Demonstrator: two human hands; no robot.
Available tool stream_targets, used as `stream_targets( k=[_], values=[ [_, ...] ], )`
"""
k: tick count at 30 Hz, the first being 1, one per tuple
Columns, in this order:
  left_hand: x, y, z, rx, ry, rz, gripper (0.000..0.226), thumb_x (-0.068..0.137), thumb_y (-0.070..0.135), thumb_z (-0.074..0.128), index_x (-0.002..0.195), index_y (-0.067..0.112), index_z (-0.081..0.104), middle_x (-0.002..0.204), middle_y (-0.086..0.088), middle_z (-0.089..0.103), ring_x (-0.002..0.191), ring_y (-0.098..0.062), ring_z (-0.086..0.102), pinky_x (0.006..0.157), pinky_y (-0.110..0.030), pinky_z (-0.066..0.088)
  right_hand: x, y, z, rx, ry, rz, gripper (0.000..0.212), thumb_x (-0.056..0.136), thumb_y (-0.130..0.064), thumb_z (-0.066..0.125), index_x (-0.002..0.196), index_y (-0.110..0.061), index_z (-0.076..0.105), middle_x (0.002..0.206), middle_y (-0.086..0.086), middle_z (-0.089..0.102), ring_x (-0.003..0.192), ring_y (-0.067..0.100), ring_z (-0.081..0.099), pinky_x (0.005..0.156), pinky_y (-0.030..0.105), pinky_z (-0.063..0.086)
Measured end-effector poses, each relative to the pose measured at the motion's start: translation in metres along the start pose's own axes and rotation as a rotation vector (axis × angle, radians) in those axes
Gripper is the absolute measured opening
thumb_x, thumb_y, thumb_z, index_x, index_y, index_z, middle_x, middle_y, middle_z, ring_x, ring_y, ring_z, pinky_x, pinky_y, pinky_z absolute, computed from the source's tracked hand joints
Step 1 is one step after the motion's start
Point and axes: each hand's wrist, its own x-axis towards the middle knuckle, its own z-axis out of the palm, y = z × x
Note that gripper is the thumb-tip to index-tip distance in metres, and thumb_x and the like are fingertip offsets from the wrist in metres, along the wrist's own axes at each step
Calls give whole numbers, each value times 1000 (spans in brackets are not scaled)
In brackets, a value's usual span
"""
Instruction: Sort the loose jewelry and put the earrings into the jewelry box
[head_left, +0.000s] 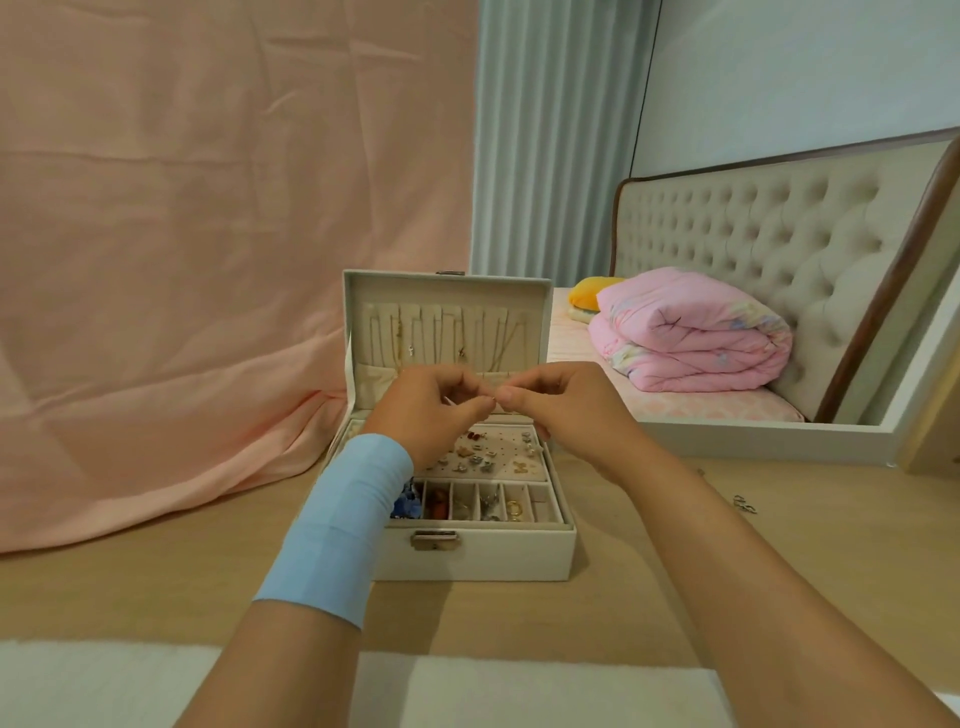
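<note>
A cream jewelry box (467, 558) stands open on the wooden table, lid upright with thin chains hanging inside. Its tray holds several earrings on a perforated pad (498, 457), and front compartments hold beads and rings. Above the tray, my left hand (431, 410) and my right hand (556, 400) meet fingertip to fingertip, both pinching a tiny silver earring (491, 400) that is mostly hidden by the fingers. A blue band wraps my left wrist.
Loose silver jewelry (744, 503) lies on the table at the right. A pink cloth (182, 312) hangs at the back left. A mirror (779, 291) behind the table reflects a bed with a pink quilt. A white pad lines the table's front edge.
</note>
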Motion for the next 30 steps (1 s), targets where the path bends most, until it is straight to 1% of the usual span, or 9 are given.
stream_targets(
  k=[3, 6, 11, 16, 20, 23, 26, 28, 30],
  values=[
    [1, -7, -2, 5, 18, -60, 5, 88, 25, 72, 90, 30, 72, 79, 10, 71, 68, 5, 62, 67, -19, 47, 0, 5, -2, -362, -52, -24, 14, 83, -32, 80, 73, -40, 76, 76, -21, 73, 72, -5, 63, 65, 18, 47],
    [2, -9, -7, -52, 88, -104, 6, 89, 26, 70, 85, 29, 72, 79, 13, 73, 76, 1, 65, 69, -18, 47, -5, 5, 0, -723, -204, -4, 17, 82, -39, 78, 68, -45, 70, 81, -23, 71, 79, -3, 62, 65, 24, 46],
    [2, -8, -12, -77, 82, -91, 17, 92, 33, 66, 78, 25, 73, 79, 13, 73, 60, 2, 59, 69, -26, 52, -7, -1, 5, -831, -241, -43, 4, 85, -41, 75, 83, -38, 78, 88, -19, 72, 81, 1, 62, 64, 25, 46],
    [0, -6, -10, -182, 58, -115, 11, 94, 27, 64, 88, 25, 72, 83, 16, 75, 65, -1, 66, 66, -30, 56, -7, -4, 6, -857, -297, -45, 15, 90, -40, 67, 82, -36, 79, 84, -20, 74, 78, 2, 63, 65, 26, 50],
    [-3, -4, -7, -264, 56, -123, 6, 91, 27, 68, 89, 26, 74, 84, 13, 76, 64, -2, 65, 59, -24, 54, -5, -2, 4, -728, -292, -5, 11, 91, -35, 68, 90, -34, 79, 89, -18, 73, 84, 4, 65, 71, 28, 52],
    [-4, -1, -5, -326, 33, -134, 6, 91, 25, 69, 94, 24, 74, 83, 9, 76, 60, -1, 62, 50, -18, 49, -2, -2, 0, -445, -126, -25, 14, 92, -27, 71, 102, -33, 79, 87, -22, 69, 86, -4, 62, 80, 24, 47],
    [-2, 3, -4, -333, 7, -142, 16, 90, 24, 70, 106, 24, 70, 81, 6, 76, 58, -4, 61, 49, -22, 49, 0, -9, -3, -142, -68, -73, 16, 92, -19, 72, 100, -31, 80, 78, -25, 72, 64, -8, 59, 68, 16, 42],
    [-2, 4, -3, -321, -10, -151, 25, 89, 26, 72, 113, 25, 64, 78, 3, 76, 57, -7, 61, 51, -25, 51, -3, -13, -4, -4, -147, -73, 19, 94, -16, 69, 102, -29, 81, 83, -12, 77, 51, 2, 52, 56, 17, 44],
    [-1, 4, -3, -317, -23, -160, 32, 88, 30, 72, 118, 27, 61, 72, 0, 73, 57, -10, 60, 54, -28, 52, -5, -14, -5, 71, -215, -51, 21, 95, -14, 68, 105, -28, 80, 86, -3, 78, 49, 9, 48, 50, 17, 43]
  ],
)
